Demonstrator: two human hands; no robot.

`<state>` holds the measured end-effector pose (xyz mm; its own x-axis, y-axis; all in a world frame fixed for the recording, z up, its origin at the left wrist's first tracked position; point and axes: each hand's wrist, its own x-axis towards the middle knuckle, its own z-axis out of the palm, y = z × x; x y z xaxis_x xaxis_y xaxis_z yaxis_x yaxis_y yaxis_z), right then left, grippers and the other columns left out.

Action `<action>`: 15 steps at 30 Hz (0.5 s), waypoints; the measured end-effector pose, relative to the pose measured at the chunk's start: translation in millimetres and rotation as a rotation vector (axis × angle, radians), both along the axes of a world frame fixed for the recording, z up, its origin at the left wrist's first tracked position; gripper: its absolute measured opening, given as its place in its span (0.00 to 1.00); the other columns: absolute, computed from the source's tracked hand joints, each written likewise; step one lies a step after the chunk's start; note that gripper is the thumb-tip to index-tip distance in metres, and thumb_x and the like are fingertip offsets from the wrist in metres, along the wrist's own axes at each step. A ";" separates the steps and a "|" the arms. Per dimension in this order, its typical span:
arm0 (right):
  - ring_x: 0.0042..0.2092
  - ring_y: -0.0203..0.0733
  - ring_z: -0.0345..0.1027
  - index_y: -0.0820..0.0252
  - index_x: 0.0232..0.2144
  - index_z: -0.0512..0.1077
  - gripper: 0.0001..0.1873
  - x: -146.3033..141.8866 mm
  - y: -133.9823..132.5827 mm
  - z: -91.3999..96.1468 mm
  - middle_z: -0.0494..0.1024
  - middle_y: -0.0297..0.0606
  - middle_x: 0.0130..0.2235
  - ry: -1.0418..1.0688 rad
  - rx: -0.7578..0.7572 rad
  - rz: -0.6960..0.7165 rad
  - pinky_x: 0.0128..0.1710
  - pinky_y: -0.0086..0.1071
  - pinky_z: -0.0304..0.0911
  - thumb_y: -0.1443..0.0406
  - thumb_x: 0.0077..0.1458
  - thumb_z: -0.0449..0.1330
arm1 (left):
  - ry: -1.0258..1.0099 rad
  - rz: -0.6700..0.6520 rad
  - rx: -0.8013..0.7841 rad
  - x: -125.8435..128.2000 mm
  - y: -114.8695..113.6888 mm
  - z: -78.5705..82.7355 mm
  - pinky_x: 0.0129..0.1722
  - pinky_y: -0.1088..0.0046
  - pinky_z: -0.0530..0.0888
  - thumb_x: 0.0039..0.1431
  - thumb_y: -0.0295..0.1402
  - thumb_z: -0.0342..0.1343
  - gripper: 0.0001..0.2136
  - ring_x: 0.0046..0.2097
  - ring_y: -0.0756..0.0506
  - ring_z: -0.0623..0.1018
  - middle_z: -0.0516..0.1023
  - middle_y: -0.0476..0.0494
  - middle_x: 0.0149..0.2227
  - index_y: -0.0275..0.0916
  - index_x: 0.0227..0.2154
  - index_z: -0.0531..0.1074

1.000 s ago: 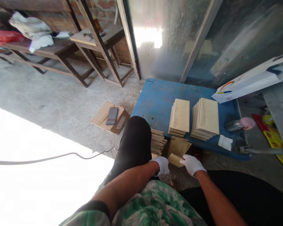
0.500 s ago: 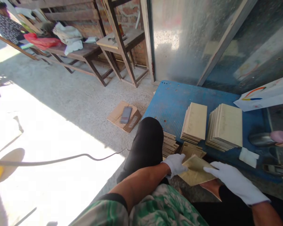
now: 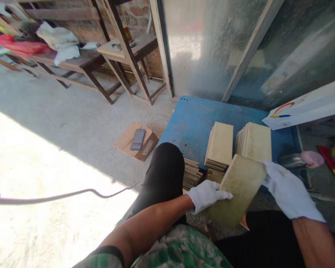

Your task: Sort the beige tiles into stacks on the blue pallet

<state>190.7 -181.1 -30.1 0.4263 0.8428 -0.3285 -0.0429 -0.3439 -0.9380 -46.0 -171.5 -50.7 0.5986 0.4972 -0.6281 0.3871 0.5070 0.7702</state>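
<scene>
A thin pale rectangular board (image 3: 240, 188) is held tilted over my lap, its lower end blurred. My left hand (image 3: 209, 195), in a white glove, grips its left edge with the thumb on the upper face. At the board's upper right edge my right hand (image 3: 289, 188), also gloved in white, has its fingers closed on the edge; the fingertips are partly hidden. Just beyond lie a stack of boards (image 3: 222, 143) and another stack (image 3: 258, 139), partly covered by the held board. Darker boards (image 3: 214, 175) and a further pile (image 3: 191, 173) sit nearer my knee.
The stacks stand on a blue tabletop (image 3: 190, 119) against a glazed door (image 3: 201, 56). A white printed box (image 3: 309, 106) and a metal cup (image 3: 290, 160) are at right. Left are a cardboard box (image 3: 125, 139), a cable (image 3: 80, 191), a stool (image 3: 128, 48) and a bench (image 3: 69, 61).
The board has been raised and turned, and now overlaps the right stack. My right hand has moved up along with it; my left still holds the left edge. The view has shifted right.
</scene>
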 end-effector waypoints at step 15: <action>0.59 0.64 0.60 0.63 0.66 0.48 0.61 -108.1 9.9 -22.7 0.60 0.59 0.61 -0.644 -0.449 0.221 0.54 0.49 0.61 0.42 0.36 0.65 | 0.183 -0.010 0.263 12.3 93.8 15.1 0.29 0.76 0.68 0.56 0.48 0.56 0.20 0.32 0.49 0.73 0.75 0.44 0.28 0.32 0.30 0.75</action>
